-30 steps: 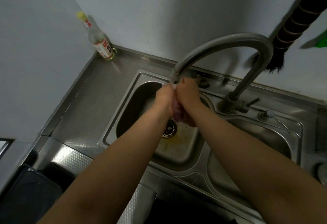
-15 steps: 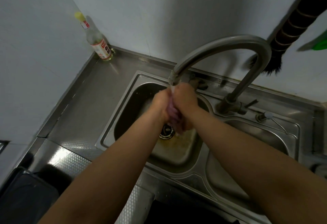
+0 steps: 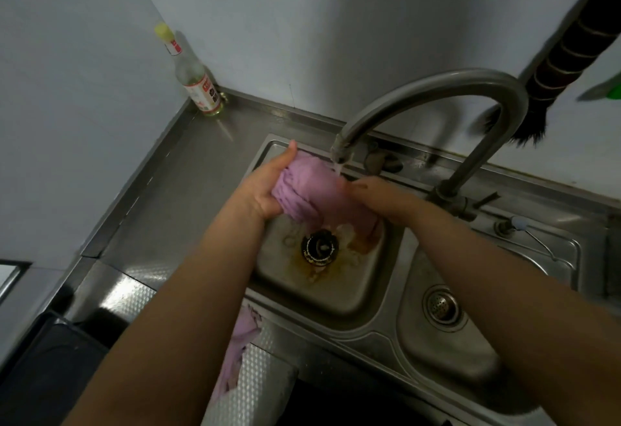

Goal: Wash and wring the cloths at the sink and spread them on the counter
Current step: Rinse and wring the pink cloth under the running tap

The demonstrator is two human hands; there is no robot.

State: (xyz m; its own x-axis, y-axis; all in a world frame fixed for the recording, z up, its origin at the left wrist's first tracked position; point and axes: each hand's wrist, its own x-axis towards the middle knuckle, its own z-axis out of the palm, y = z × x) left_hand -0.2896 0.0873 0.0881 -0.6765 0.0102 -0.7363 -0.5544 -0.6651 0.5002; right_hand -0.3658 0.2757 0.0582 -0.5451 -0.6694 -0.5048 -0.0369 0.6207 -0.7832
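You are holding a purple cloth (image 3: 307, 187) over the left basin (image 3: 339, 294) of the sink, right under the tap (image 3: 433, 89), and water is running from the spout onto its top. Your left hand (image 3: 260, 190) is gripping the cloth's left end, fingers wrapped under it and thumb lying along its upper edge. Your right hand (image 3: 373, 195) is clutching the right end, fingers curled into the fabric. The bunched cloth is hanging just above the drain (image 3: 319, 248). A second purple cloth (image 3: 240, 348) is lying on the counter (image 3: 168, 197) at the sink's near edge, partly hidden by your left forearm. A bottle (image 3: 196, 81) is standing in the corner.
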